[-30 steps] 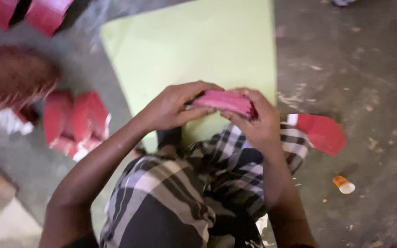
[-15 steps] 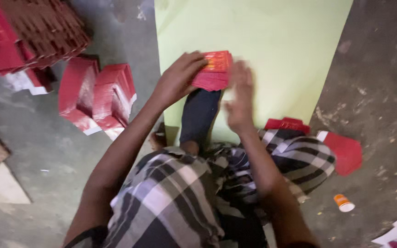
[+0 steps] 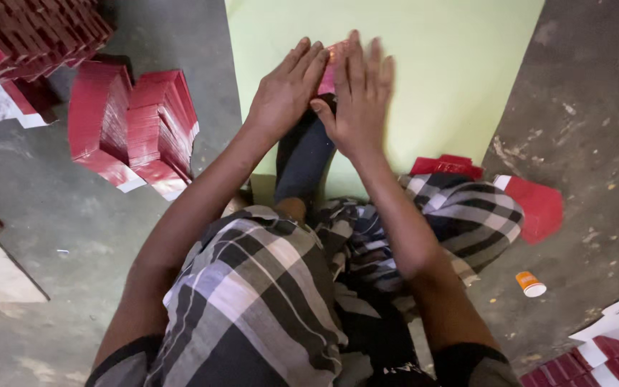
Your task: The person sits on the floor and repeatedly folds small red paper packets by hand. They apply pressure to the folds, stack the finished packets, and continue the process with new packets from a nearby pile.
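Left hand (image 3: 286, 92) and right hand (image 3: 356, 97), fingers spread flat, are pressed on a pink card piece (image 3: 329, 72) over the green sheet (image 3: 453, 64); nothing pinched.

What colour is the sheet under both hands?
Pale yellow-green; the sheet shows plainly in the head view, spread on the grey floor.

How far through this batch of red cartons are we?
Done, by the look: folded red stacks stand on the floor to the left. In hand: left hand and right hand press a pink-red piece flat on the green sheet. Left: loose red pieces by the knee.
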{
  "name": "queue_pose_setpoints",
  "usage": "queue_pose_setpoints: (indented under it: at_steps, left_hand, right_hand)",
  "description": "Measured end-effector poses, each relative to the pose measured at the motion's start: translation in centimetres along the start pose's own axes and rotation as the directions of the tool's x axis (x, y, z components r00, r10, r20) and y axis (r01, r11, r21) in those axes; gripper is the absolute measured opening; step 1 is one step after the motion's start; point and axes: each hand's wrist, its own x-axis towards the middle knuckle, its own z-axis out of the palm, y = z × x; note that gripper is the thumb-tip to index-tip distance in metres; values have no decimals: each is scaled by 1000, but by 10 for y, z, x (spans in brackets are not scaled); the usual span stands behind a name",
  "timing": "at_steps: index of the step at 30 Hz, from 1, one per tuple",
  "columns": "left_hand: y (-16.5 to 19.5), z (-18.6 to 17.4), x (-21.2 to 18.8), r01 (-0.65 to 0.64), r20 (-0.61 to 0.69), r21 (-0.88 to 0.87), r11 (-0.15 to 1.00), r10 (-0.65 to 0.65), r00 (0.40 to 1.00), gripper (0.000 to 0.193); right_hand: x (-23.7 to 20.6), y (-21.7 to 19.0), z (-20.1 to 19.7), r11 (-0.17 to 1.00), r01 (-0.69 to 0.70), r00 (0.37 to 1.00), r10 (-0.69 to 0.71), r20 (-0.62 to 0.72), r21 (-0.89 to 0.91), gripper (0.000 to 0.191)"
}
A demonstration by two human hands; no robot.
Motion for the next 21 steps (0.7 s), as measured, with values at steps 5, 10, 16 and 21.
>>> queue_pose_setpoints:
  at_steps: [5, 10, 16, 21]
  left_hand:
    - [36, -29, 5, 433, 329, -674, 599, -281, 901, 52]
    - [71, -51, -8, 519, 513, -848, -107, 74, 855, 58]
    - [79, -53, -1, 535, 533, -833, -144, 52, 844, 55]
    - [62, -64, 0, 554, 553, -832, -23, 34, 832, 45]
  right_hand:
    - [11, 7, -57, 412, -309, 868, 491, 77, 857, 88]
    - [-22, 15, -111, 390, -353, 910, 353, 216, 850, 68]
    - [-23, 16, -125, -521, -228, 731, 467, 498, 822, 70]
    - [-17, 12, -125, 211, -601, 708, 587, 392, 771, 62]
